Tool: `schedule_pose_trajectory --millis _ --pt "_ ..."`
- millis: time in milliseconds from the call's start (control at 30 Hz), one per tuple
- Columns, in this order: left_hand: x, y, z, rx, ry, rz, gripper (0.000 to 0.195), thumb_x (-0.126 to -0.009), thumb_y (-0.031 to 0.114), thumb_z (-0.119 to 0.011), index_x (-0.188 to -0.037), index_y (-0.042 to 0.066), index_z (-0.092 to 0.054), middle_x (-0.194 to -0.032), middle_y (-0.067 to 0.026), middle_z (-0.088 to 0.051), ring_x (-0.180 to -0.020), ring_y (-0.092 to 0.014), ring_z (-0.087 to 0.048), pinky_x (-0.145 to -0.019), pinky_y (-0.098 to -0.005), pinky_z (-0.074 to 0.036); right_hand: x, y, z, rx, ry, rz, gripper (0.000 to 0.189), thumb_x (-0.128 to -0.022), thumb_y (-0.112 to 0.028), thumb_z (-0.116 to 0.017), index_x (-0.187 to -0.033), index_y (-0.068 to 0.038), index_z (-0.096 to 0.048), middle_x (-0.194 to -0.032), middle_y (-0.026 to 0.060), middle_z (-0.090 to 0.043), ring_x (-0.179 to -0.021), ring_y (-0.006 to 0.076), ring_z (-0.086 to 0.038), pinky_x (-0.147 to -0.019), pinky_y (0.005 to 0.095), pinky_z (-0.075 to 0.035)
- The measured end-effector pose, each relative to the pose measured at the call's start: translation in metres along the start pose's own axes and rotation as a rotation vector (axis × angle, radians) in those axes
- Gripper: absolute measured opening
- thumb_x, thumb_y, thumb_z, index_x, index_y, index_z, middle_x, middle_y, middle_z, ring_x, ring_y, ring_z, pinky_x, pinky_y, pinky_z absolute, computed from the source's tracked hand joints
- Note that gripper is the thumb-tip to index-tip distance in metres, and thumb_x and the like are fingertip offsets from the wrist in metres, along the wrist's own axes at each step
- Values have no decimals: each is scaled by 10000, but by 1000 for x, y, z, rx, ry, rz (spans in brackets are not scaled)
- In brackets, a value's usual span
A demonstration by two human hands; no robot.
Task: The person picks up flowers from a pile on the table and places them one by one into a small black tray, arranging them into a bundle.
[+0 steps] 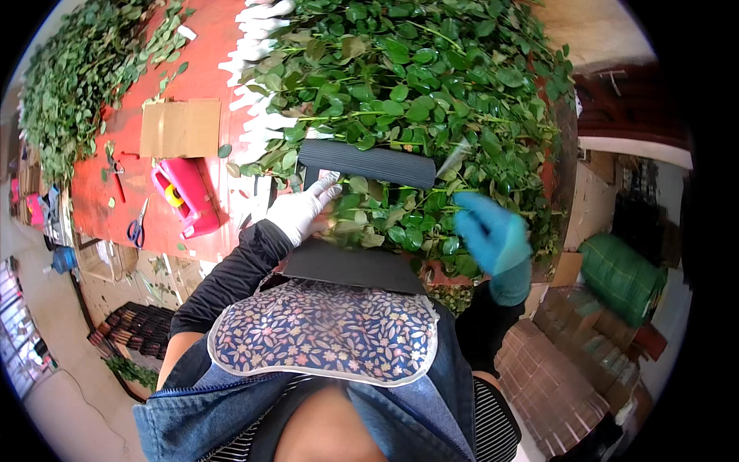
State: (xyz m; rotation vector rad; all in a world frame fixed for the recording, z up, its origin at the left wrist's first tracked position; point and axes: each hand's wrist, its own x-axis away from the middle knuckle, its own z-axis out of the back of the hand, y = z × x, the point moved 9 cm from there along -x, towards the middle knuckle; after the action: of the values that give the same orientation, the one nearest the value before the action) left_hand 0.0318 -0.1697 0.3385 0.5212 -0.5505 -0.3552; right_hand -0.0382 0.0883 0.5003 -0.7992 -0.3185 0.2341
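Observation:
My left hand (303, 209), in a white glove, lies over the left end of some leafy rose stems (398, 219). Its fingers reach the end of a dark ribbed roll (366, 164); whether they grip anything is unclear. A flat black sheet (352, 268) lies on the near side of these stems, against the apron. My right hand (492, 234), in a blue-green glove, is blurred by motion at the right of the leaves, with fingers bent. I cannot tell if it holds anything. A pale translucent blurred thing (453, 159) shows above it.
Behind lies a large heap of leafy stems (415, 86) with white netting sleeves (254, 115) at its left. On the red table (130, 222) are a pink tape dispenser (187, 199), scissors (137, 225), pruning shears (117, 173) and cardboard (180, 128). A green roll (623, 277) stands right.

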Motion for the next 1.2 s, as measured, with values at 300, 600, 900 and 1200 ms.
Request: schedule_pose_trajectory --millis 300,600,900,1200 --pt "43 -30 23 10 409 30 544 -757 216 -728 -1286 199 -604 -1387 -42 -534 -1064 -302 -582 -920 -494 -447 -33 -28 -173 414 -408 373 364 -914 -257 -614 -1222 -62 -606 -704 150 -648 -628 349 -635 -574 479 -487" --pt "74 -42 23 90 471 33 318 -779 150 -708 -1096 170 -694 -905 -48 -683 -933 -288 -622 -819 -410 -483 -42 -20 -208 680 -577 387 402 -945 -319 -545 -1227 -32 -557 -708 159 -665 -635 342 -656 -584 471 -511" --pt "59 -13 12 221 331 -176 369 -895 156 -530 -1251 179 -623 -1299 0 -626 -875 -231 -691 -749 -324 -561 -46 1 -233 822 -627 315 475 -953 -336 -524 -1325 -42 -532 -735 190 -670 -648 362 -660 -606 485 -518" --pt "40 -9 -8 113 369 -287 380 -874 113 -552 -1249 138 -611 -1128 -57 -673 -841 -242 -694 -704 -332 -559 -47 9 -231 730 -621 235 489 -950 -329 -527 -1382 -101 -510 -787 212 -675 -678 377 -656 -633 503 -511"
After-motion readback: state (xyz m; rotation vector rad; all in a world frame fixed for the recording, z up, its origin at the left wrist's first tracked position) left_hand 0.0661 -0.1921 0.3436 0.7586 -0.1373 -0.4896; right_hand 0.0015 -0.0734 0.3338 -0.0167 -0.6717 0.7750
